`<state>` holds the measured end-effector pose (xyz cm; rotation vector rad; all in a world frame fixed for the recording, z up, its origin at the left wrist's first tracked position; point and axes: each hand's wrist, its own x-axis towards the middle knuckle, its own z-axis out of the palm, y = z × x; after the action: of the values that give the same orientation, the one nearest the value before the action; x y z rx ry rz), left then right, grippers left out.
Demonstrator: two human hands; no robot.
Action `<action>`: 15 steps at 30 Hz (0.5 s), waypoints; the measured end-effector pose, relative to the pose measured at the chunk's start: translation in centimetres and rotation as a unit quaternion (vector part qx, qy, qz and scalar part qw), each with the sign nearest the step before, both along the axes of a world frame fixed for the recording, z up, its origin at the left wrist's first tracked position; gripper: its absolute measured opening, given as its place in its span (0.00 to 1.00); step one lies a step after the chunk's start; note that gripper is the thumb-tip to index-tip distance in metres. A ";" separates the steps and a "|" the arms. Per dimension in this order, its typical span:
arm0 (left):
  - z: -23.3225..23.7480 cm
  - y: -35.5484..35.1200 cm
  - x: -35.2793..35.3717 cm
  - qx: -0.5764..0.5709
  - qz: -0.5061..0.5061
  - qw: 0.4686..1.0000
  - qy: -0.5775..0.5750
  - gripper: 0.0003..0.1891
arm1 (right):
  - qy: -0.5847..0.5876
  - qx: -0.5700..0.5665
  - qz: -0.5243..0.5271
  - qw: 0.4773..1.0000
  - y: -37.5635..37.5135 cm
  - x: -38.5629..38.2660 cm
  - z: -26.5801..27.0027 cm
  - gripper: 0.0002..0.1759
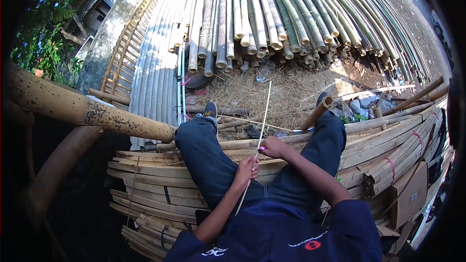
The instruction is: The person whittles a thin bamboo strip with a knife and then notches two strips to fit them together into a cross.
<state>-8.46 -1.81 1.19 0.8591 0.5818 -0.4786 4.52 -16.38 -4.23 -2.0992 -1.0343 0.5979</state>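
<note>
A thin, pale bamboo strip (pixel 266 109) runs up and slightly right from my lap, between my knees, its upper end over the straw-covered ground. My left hand (pixel 247 169) is closed around its lower part, with the tail of the strip passing below toward my waist. Just above and to the right, my right hand (pixel 274 147) is closed on a small pink-handled tool (pixel 262 148), which touches or lies right beside the strip. Any blade on the tool is too small to make out.
Long bamboo poles (pixel 222 34) lie in a large stack ahead. Split bamboo slats (pixel 155 181) are piled under and beside my legs. A thick spotted pole (pixel 114 116) crosses at left. An upright bamboo stub (pixel 318 112) stands by my right knee. A cardboard box (pixel 410 195) is at right.
</note>
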 end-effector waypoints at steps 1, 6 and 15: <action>0.1 -0.2 -0.2 0.016 0.005 1.000 0.001 0.12 | -0.038 0.000 0.007 0.999 -0.1 0.1 -0.1 0.16; 1.8 0.3 -0.2 0.082 -0.002 0.996 -0.018 0.12 | -0.151 0.027 -0.036 0.987 0.1 0.6 -0.5 0.12; 2.6 1.8 -0.7 0.059 0.006 0.998 -0.005 0.11 | -0.182 -0.037 -0.054 0.981 0.9 0.9 -1.3 0.12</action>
<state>-9.13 -0.06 3.80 0.9698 0.6112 -0.4325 5.45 -15.48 -5.58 -2.3695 -1.0985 0.2040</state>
